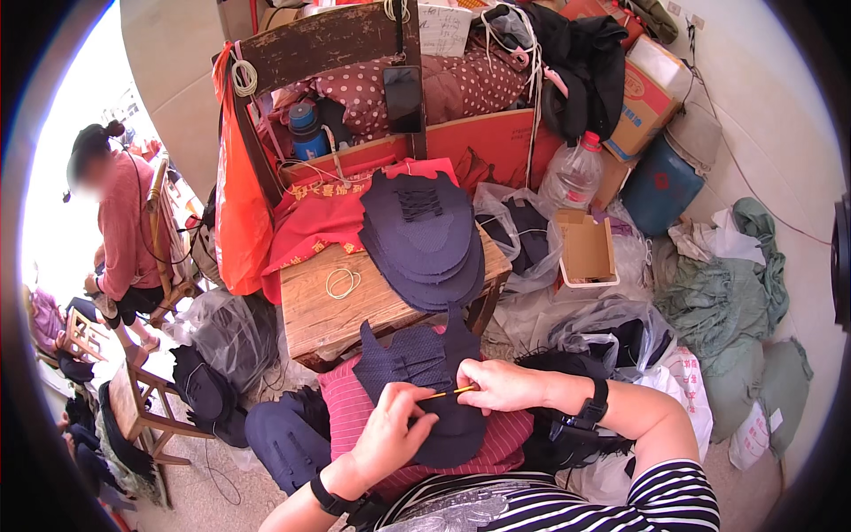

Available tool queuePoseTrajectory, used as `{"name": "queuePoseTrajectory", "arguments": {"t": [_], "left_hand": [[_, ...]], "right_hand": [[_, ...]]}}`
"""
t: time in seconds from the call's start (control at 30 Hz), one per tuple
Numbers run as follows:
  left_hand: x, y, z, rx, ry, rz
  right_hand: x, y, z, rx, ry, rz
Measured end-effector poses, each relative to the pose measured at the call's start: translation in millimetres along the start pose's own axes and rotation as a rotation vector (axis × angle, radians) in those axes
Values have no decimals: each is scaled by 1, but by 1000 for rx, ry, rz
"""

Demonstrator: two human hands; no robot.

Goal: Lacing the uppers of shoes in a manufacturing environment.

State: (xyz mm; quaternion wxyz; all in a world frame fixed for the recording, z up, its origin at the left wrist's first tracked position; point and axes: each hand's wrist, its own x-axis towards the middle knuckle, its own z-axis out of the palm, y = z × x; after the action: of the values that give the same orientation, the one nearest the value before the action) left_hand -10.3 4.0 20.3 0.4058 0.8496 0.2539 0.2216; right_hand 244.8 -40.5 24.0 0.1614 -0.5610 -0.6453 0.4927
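A dark navy knitted shoe upper [412, 355] lies across the striped red cloth on my lap, its lacing area facing up. My right hand [505, 387] grips a thin yellow-orange stick tool [454, 391], which points left across the upper. My left hand [394, 433] is bent over the upper's left side, thumb and forefinger brought together near the tool's far end. What those fingertips pinch is too small to make out. Several matching uppers [421, 235] are stacked on the wooden stool in front, the top one with dark lacing across it.
On the wooden stool [319, 310] lies a loop of pale cord [343, 284]. A phone [403, 99] hangs on the chair back. Plastic bags, a clear jug [572, 173] and a small open box [587, 248] stand right. Another person [133, 222] sits far left.
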Motion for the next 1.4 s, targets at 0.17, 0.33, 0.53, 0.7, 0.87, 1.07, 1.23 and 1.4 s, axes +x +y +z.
{"name": "queuePoseTrajectory", "arguments": {"t": [0.17, 0.33, 0.53, 0.7, 0.87, 1.07, 1.23, 1.4], "left_hand": [[14, -5, 3, 245, 23, -38], [22, -3, 8, 505, -13, 177], [25, -6, 6, 755, -27, 173], [26, -3, -6, 825, -188, 284], [16, -17, -30, 648, -278, 390], [-28, -25, -55, 506, -260, 160], [-26, -11, -38, 428, -51, 69], [-17, -1, -18, 164, 46, -253]], "right_hand": [[6, -7, -1, -179, -16, -71], [10, -11, -5, -253, -58, -36], [25, -10, -14, -338, -121, -45], [31, -10, -16, -461, -95, -90], [30, -15, -14, -469, -113, -115], [26, -2, -16, -435, -39, -155], [26, -12, -10, -404, -93, -62], [17, -7, -3, -293, -138, -51]]}}
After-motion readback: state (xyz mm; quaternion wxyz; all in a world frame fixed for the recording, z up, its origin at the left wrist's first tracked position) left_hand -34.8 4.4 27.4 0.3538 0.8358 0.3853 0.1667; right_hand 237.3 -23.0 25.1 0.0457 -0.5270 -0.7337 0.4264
